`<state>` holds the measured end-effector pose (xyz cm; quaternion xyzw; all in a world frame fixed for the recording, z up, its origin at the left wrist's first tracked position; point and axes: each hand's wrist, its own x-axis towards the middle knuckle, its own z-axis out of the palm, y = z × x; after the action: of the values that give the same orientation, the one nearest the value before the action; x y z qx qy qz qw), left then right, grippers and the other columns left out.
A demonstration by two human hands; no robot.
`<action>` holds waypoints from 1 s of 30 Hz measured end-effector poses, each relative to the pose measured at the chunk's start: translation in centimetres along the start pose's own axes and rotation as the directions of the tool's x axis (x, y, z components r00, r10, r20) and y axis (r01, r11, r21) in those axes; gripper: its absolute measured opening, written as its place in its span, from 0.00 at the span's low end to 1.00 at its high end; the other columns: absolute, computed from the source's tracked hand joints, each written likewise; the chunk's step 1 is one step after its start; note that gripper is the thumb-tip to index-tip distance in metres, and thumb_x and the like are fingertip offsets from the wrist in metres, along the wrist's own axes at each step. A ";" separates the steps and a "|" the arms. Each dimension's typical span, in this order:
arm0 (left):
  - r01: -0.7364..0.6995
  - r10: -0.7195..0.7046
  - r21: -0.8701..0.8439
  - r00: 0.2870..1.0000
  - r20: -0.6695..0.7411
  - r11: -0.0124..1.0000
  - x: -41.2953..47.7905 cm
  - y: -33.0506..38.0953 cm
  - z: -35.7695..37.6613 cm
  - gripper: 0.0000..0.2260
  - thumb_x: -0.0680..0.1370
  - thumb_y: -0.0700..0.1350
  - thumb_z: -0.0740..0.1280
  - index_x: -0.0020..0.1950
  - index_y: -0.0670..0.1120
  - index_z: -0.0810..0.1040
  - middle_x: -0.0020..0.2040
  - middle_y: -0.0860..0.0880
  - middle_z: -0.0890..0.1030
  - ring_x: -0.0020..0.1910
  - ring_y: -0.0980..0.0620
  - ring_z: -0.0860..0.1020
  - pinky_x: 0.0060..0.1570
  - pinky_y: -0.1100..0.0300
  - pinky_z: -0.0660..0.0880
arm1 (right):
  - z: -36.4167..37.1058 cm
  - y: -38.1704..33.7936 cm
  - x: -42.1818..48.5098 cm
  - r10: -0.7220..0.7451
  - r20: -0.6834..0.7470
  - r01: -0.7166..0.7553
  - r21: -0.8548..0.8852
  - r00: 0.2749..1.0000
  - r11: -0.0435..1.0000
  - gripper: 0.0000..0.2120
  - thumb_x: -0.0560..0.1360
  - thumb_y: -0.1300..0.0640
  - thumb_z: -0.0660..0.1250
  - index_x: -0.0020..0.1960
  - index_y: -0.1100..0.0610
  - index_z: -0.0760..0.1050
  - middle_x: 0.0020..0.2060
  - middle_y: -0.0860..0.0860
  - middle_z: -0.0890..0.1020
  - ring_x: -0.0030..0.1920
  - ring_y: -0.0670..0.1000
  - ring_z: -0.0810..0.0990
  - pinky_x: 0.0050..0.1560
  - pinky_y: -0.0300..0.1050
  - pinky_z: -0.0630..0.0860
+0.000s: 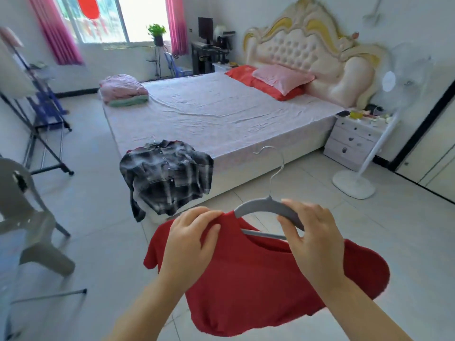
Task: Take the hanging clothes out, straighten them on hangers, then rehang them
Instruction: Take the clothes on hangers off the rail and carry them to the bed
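Left hand point(190, 238) pinching red shirt point(258, 279) at the shoulder, right hand point(311, 236) gripping grey hanger point(267, 207) w/ fingers curling round its arm, shirt hanging in air btwn both, plaid shirt point(166, 175) lying over bed point(221, 114) corner beyond, grey chair point(32, 217) standing at left.

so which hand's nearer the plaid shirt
Left. The left hand, pinching the red top, sits just below the plaid shirt; the right hand grips the hanger farther right.
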<state>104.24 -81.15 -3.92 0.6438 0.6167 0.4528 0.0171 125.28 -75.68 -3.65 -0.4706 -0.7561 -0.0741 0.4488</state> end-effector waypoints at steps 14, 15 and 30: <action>0.317 -0.299 0.155 0.945 -0.129 0.936 15.5 -15.6 5.4 0.10 0.72 0.40 0.67 0.53 0.44 0.81 0.50 0.49 0.80 0.49 0.51 0.77 0.53 0.52 0.75 | 25.5 3.7 16.9 -0.120 0.195 0.061 0.285 0.973 0.957 0.17 0.65 0.60 0.77 0.52 0.53 0.80 0.42 0.47 0.81 0.43 0.52 0.78 0.40 0.36 0.71; 0.335 -0.314 0.156 0.938 -0.145 0.929 16.8 -16.4 5.6 0.10 0.72 0.39 0.67 0.53 0.44 0.81 0.49 0.50 0.80 0.49 0.52 0.77 0.53 0.53 0.75 | 27.1 3.8 18.3 -0.139 0.196 0.074 0.306 0.971 0.949 0.17 0.64 0.61 0.78 0.52 0.53 0.80 0.41 0.48 0.81 0.42 0.52 0.78 0.40 0.36 0.71; 0.473 -0.433 0.186 0.874 -0.220 0.861 33.6 -37.9 6.6 0.12 0.72 0.35 0.70 0.54 0.44 0.81 0.50 0.52 0.79 0.50 0.56 0.74 0.56 0.68 0.66 | 53.9 -0.3 32.9 -0.179 0.333 0.001 0.471 0.926 0.882 0.15 0.66 0.61 0.76 0.52 0.52 0.81 0.43 0.47 0.81 0.44 0.51 0.75 0.42 0.40 0.70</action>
<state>73.00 -41.34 -10.88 0.4363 0.7991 0.4135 -0.0056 87.17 -25.83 -10.51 -0.3191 -0.8434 0.1761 0.3947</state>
